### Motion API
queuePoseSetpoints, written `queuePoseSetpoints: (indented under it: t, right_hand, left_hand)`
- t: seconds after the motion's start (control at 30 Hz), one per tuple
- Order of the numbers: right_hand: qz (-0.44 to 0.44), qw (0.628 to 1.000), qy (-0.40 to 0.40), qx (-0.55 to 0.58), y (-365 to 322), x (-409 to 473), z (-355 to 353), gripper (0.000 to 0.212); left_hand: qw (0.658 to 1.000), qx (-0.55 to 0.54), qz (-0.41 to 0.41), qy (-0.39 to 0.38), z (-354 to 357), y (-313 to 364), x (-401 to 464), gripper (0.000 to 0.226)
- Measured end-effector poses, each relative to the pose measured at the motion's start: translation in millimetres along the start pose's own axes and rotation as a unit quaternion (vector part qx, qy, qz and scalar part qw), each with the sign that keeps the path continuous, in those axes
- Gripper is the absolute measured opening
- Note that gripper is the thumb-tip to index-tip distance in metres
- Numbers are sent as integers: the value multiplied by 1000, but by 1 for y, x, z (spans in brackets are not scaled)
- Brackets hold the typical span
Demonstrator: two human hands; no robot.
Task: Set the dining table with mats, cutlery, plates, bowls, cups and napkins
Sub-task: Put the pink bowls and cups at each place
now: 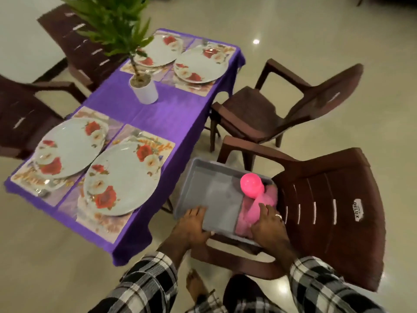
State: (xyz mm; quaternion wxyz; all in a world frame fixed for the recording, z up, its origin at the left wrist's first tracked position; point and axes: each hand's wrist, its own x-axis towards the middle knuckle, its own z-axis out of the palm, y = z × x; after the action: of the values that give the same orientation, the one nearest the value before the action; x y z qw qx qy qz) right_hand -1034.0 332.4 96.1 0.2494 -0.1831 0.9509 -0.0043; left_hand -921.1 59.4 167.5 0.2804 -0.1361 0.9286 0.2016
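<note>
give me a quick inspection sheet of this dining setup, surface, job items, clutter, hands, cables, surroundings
surface: table under a purple cloth, four floral mats laid.
job's things: four floral plates, one on each mat; grey tray on a brown chair holds a pink cup lying on pink napkins; cutlery partly visible by the plates; no bowls seen.
clutter: potted plant in a white pot mid-table.
grippers: left hand holds the tray's near edge; right hand grips the napkins.
cables: nothing seen.
surroundings: tiled floor, more brown chairs around the table.
</note>
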Motion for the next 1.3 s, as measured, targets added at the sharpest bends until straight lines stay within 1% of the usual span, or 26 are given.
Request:
queuePoseSetpoints:
  t: [0.07, 0.17, 0.23, 0.33, 0.4, 0.5, 0.6, 0.67, 0.73, 0.83, 0.97, 1.07, 1.13, 1.17, 1.23, 1.27, 1.3]
  right_hand:
    - [28, 999, -14, 14, 0, 16, -5, 86]
    - [75, 994, -15, 76, 4, 56, -24, 88]
    - [88, 990, -15, 106, 10, 92, -30, 85]
    - [100, 981, -23, 162, 24, 154, -18, 76]
    - [136, 973, -27, 186, 32, 188, -11, 71]
    - [167, 966, -31, 195, 42, 231, 0, 72]
    - [165, 964, -30, 207, 48, 255, 20, 66]
    - [150, 974, -26, 168, 47, 263, 24, 63]
    - [144, 979, -42, 135, 41, 267, 21, 63]
    - [177, 967, -69, 168, 35, 271, 20, 52]
    - [180, 952, -54, 242, 33, 273, 22, 47]
    - [173, 919, -27, 353, 17, 263, 5, 40]
    - [160, 887, -26, 433, -7, 245, -16, 38]
    - [152, 865, -28, 477, -21, 234, -25, 40]
    - [126, 807, -38, 575, -49, 214, -36, 44]
    - [110, 775, -51, 621, -62, 203, -41, 51]
    - [90, 746, -66, 657, -77, 191, -50, 61]
  left_hand:
    - [999, 7, 22, -24, -4, 2, 27, 94]
    - [999, -1, 30, -46, -6, -3, 74, 97]
    - [998, -22, 17, -48, -8, -9, 102, 98]
    - [998, -54, -13, -39, -9, -19, 142, 93]
    - [996, -70, -29, -44, -7, -25, 164, 89]
    - [993, -82, -61, -52, 5, -38, 187, 89]
    - [989, -101, -93, -62, 21, -42, 191, 90]
    - [986, -116, -99, -71, 30, -43, 186, 88]
    - [983, -129, -104, -79, 38, -44, 177, 86]
    - [977, -158, -123, -71, 48, -46, 162, 88]
    - [975, -173, -125, -59, 43, -44, 147, 88]
    - [971, -192, -138, -43, 30, -44, 146, 91]
    - [960, -233, -155, -17, 14, -38, 142, 93]
    - [946, -278, -164, -5, 3, -32, 138, 88]
    - [909, -382, -166, 19, -19, -20, 129, 69]
    - [892, -422, -158, 35, -30, -15, 122, 66]
    - [878, -451, -153, 48, -41, -13, 115, 72]
